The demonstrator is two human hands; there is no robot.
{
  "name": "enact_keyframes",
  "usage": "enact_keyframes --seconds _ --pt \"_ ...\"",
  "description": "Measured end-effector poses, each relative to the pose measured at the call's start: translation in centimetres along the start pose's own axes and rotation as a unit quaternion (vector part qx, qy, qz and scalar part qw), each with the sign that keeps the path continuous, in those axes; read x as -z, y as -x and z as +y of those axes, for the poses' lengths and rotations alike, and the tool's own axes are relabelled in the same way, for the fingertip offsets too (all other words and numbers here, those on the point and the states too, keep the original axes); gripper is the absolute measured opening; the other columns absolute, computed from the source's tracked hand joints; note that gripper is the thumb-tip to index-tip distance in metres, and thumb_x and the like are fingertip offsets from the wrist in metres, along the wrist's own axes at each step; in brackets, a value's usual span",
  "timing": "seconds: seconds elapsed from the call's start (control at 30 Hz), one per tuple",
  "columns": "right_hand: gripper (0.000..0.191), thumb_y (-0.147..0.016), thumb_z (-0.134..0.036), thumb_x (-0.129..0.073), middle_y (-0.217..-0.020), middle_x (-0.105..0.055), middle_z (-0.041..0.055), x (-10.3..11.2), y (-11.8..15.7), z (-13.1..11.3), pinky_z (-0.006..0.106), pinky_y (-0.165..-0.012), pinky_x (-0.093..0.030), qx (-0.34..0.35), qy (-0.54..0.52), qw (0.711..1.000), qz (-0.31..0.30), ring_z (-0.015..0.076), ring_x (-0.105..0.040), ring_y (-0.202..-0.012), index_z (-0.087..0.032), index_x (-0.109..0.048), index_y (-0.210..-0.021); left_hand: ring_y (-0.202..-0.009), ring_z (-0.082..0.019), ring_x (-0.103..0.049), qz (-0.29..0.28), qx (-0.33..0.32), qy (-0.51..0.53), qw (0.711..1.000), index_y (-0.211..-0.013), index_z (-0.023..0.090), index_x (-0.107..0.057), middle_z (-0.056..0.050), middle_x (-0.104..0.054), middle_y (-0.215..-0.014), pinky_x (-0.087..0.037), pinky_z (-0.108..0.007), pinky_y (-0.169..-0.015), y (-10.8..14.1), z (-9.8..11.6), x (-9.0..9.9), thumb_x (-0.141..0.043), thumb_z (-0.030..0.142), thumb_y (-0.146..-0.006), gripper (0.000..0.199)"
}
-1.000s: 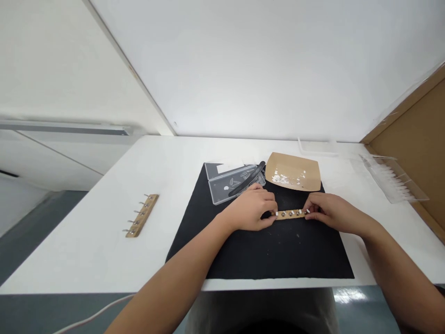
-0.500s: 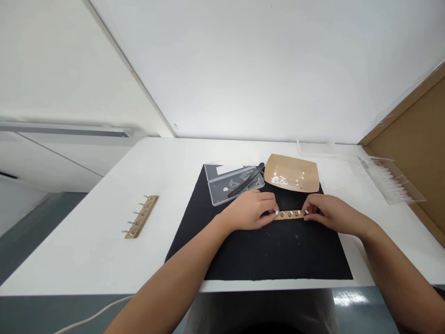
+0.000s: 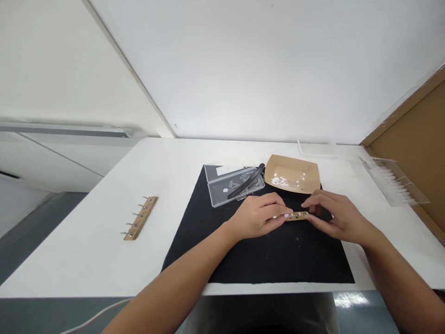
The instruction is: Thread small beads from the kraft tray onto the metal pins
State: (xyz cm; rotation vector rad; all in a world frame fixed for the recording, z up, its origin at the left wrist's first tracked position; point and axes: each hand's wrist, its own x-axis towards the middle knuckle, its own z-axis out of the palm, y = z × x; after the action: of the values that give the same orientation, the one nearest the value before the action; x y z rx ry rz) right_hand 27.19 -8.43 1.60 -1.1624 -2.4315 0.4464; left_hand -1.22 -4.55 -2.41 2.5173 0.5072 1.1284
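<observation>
A short wooden strip (image 3: 291, 219) with metal studs lies on the black mat (image 3: 257, 260). Small white pieces like nail tips top the studs. My left hand (image 3: 262, 215) closes its fingers and thumb around the strip's left part, covering much of it. At the other end is my right hand (image 3: 339, 215), its thumb close to the last white piece and the index finger raised apart. Whether that thumb touches the strip I cannot tell.
Behind the hands stand a brown paper tray (image 3: 295, 164) with white bits and a clear case (image 3: 219, 197) with a black nail file (image 3: 247, 182) across it. Another studded wooden strip (image 3: 142, 218) lies left. A clear box (image 3: 392, 183) of pale tips sits right.
My left hand has slid right along the strip and now covers more of it. My right hand's finger and thumb have spread apart from their pinch at the right end.
</observation>
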Motion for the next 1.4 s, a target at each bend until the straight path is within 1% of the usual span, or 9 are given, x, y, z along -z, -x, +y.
enact_keyframes --seconds 0.07,0.13,0.27,0.37,0.43,0.67,0.9,1.13,1.4 --pt "0.024 -0.103 -0.039 -0.063 -0.107 -0.068 0.0076 -1.0 -0.3 -0.6 0.031 -0.077 -0.053 0.032 -0.019 0.999 -0.019 0.0191 -0.066 -0.090 -0.026 -0.060 -0.123 -0.066 -0.009 -0.065 0.034 0.010 0.058 0.998 -0.110 0.019 -0.076 -0.008 -0.076 -0.100 -0.053 -0.021 -0.060 -0.1 0.4 -0.5 -0.064 0.024 -0.103 0.015" --pt "0.027 -0.103 -0.038 -0.063 -0.111 -0.068 0.0091 -2.0 -0.6 -1.1 0.033 -0.080 -0.054 0.054 -0.027 0.998 -0.010 0.0210 -0.066 -0.096 -0.026 -0.058 -0.126 -0.064 -0.008 -0.063 0.064 0.027 0.108 0.992 -0.108 0.018 -0.078 -0.008 -0.076 -0.096 -0.052 -0.020 -0.057 -0.3 0.8 -0.8 -0.069 0.025 -0.101 0.013" --pt "0.013 -0.105 -0.033 -0.060 -0.101 -0.068 0.0049 -3.3 -0.7 -1.3 0.030 -0.074 -0.050 0.072 -0.041 0.996 0.034 0.0180 -0.064 -0.086 -0.025 -0.058 -0.115 -0.054 -0.005 -0.060 0.090 0.055 0.179 0.978 -0.101 0.015 -0.081 -0.006 -0.077 -0.085 -0.049 -0.017 -0.053 -0.6 1.4 -0.9 -0.076 0.026 -0.097 0.012" --pt "0.018 -0.106 -0.032 -0.061 -0.095 -0.069 0.0011 -3.5 -0.7 -1.4 0.028 -0.071 -0.048 0.065 -0.041 0.996 0.043 0.0156 -0.063 -0.080 -0.026 -0.058 -0.123 -0.050 -0.005 -0.059 0.079 0.074 0.208 0.972 -0.099 0.014 -0.082 -0.006 -0.078 -0.080 -0.049 -0.016 -0.053 -0.7 1.5 -0.8 -0.077 0.025 -0.096 0.012" --pt "0.021 -0.106 -0.032 -0.061 -0.096 -0.070 0.0002 -3.5 -0.7 -1.4 0.027 -0.072 -0.048 0.061 -0.045 0.996 0.045 0.0151 -0.064 -0.080 -0.026 -0.057 -0.127 -0.050 -0.005 -0.058 0.077 0.076 0.210 0.972 -0.098 0.014 -0.082 -0.005 -0.078 -0.077 -0.049 -0.017 -0.053 -0.7 1.4 -0.9 -0.078 0.025 -0.095 0.012" --pt "0.007 -0.109 -0.030 -0.056 -0.091 -0.066 -0.0002 -3.7 -0.7 -1.2 0.027 -0.071 -0.044 0.058 -0.088 0.994 0.032 0.0139 -0.061 -0.076 -0.025 -0.060 -0.113 -0.053 -0.007 -0.054 0.078 0.065 0.188 0.977 -0.097 0.016 -0.083 -0.003 -0.075 -0.074 -0.045 -0.019 -0.054 -0.7 0.9 -1.2 -0.081 0.026 -0.093 0.011" --pt "0.016 -0.110 -0.036 -0.051 -0.090 -0.065 -0.0009 -3.7 -0.7 -1.3 0.027 -0.071 -0.043 0.027 -0.140 0.989 -0.039 0.0137 -0.059 -0.076 -0.024 -0.058 -0.104 -0.058 -0.007 -0.054 0.059 0.047 0.210 0.975 -0.099 0.015 -0.084 -0.007 -0.072 -0.085 -0.046 -0.019 -0.055 -0.7 0.7 -0.9 -0.079 0.021 -0.094 0.010" --pt "0.022 -0.111 -0.041 -0.049 -0.085 -0.067 -0.0012 -3.7 -0.8 -1.2 0.026 -0.070 -0.042 0.037 -0.163 0.984 -0.056 0.0128 -0.060 -0.071 -0.023 -0.059 -0.105 -0.061 -0.008 -0.059 0.042 0.051 0.223 0.972 -0.098 0.018 -0.085 -0.008 -0.074 -0.088 -0.046 -0.019 -0.054 -0.4 0.6 -0.9 -0.078 0.024 -0.095 0.010" --pt "0.032 -0.113 -0.042 -0.046 -0.074 -0.064 -0.0023 -3.5 -1.0 -1.6 0.027 -0.065 -0.039 0.068 -0.186 0.977 -0.075 0.0131 -0.056 -0.065 -0.022 -0.056 -0.091 -0.061 -0.008 -0.060 0.062 0.036 0.220 0.973 -0.090 0.015 -0.082 -0.009 -0.075 -0.084 -0.047 -0.018 -0.053 -0.7 1.0 -1.0 -0.081 0.029 -0.093 0.014"
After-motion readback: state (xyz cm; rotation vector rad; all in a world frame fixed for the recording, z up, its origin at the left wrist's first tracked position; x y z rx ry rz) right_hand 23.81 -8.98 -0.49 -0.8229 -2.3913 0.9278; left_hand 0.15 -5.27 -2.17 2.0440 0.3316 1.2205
